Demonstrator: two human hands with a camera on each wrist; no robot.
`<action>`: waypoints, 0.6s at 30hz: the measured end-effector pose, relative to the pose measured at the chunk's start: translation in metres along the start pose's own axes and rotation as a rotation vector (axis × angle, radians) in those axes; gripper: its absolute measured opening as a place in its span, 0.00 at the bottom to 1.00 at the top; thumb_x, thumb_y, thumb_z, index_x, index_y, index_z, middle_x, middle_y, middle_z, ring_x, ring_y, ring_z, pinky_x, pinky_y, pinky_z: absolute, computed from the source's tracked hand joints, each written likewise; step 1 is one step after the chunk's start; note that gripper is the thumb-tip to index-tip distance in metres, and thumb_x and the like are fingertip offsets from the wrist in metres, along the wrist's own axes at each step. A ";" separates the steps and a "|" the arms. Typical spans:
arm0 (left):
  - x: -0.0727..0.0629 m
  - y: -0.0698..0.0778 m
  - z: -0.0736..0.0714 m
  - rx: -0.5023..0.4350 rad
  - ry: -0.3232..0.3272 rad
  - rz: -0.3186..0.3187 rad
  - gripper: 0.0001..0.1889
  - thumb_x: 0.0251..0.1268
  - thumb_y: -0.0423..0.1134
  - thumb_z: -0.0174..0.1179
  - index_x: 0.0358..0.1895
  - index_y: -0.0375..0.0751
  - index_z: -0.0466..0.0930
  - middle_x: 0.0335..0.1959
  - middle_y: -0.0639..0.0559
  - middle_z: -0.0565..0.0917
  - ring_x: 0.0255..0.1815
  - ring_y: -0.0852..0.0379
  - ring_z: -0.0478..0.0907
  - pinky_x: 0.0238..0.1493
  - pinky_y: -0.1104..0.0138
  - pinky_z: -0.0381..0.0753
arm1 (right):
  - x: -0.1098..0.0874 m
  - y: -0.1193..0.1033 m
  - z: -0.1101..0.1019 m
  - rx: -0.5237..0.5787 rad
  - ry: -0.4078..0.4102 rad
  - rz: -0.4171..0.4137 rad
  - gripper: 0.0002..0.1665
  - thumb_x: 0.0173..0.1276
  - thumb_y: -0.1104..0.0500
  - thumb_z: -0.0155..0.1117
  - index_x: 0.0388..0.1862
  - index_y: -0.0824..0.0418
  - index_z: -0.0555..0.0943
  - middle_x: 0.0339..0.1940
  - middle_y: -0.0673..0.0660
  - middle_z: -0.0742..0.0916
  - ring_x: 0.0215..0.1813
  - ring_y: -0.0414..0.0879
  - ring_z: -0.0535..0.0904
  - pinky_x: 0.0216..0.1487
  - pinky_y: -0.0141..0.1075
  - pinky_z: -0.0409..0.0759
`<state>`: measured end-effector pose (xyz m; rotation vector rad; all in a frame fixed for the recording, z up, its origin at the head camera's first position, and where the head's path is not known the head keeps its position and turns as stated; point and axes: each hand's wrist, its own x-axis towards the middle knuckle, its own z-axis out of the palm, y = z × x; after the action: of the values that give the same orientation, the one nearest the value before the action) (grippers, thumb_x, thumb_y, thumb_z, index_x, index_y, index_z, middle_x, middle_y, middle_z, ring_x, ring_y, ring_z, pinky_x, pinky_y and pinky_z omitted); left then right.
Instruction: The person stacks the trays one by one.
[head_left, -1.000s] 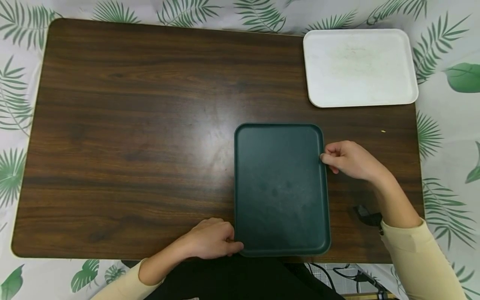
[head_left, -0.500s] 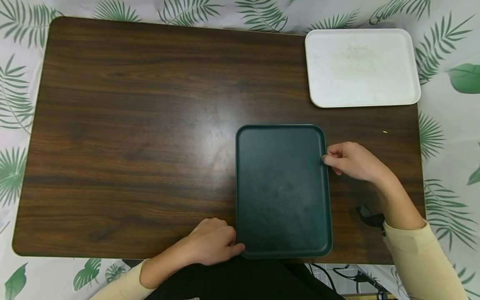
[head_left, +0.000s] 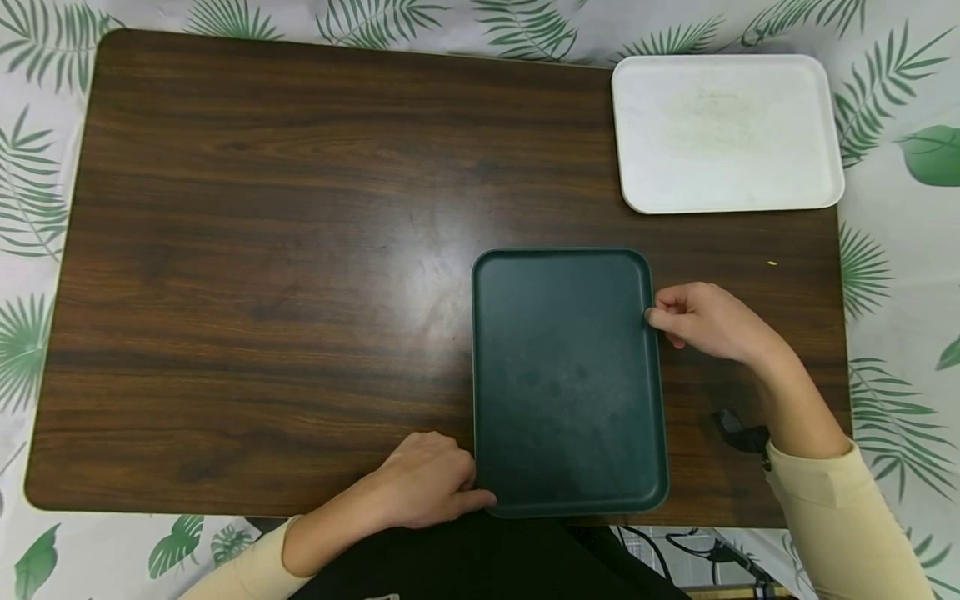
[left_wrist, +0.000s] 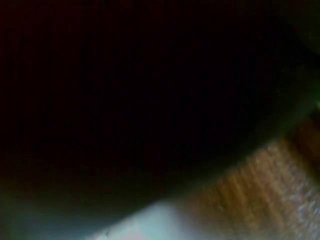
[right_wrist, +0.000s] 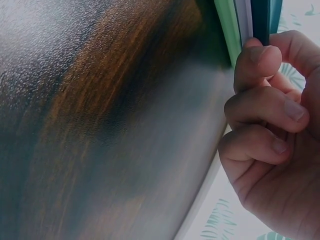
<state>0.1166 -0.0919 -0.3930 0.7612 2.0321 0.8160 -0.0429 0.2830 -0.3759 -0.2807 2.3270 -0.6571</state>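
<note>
A dark green rectangular tray [head_left: 566, 375] lies lengthwise at the front of the table, its near end by the person's lap. My right hand [head_left: 705, 321] pinches its right rim between thumb and curled fingers. In the right wrist view, the dark green edge [right_wrist: 260, 22] stands beside a pale strip [right_wrist: 243, 20] and a bright green strip [right_wrist: 227, 30], layered at the fingertips. My left hand [head_left: 427, 483] grips the near left corner, thumb over the rim and the other fingers bent out of sight. The left wrist view is mostly dark.
A white tray [head_left: 727, 133] lies at the table's back right corner. A tiny yellow scrap [head_left: 772, 262] sits on the brown wooden table [head_left: 262, 275] right of the green tray. Black cables [head_left: 652, 546] hang past the front edge. Leaf-patterned cloth [head_left: 900, 275] surrounds the table.
The head view has shifted very slightly. Both hands keep their places on the green tray; the left thumb reaches a little further over its corner.
</note>
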 end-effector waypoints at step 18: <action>0.001 -0.007 0.002 -0.067 0.032 -0.061 0.30 0.61 0.65 0.61 0.08 0.56 0.63 0.05 0.67 0.56 0.08 0.70 0.48 0.12 0.75 0.46 | 0.000 0.000 0.000 0.033 -0.025 0.047 0.24 0.76 0.50 0.54 0.19 0.59 0.71 0.17 0.54 0.76 0.18 0.45 0.63 0.22 0.37 0.60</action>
<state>0.1157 -0.0946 -0.3997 0.6499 2.0354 0.8611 -0.0428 0.2826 -0.3762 -0.2172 2.2902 -0.6641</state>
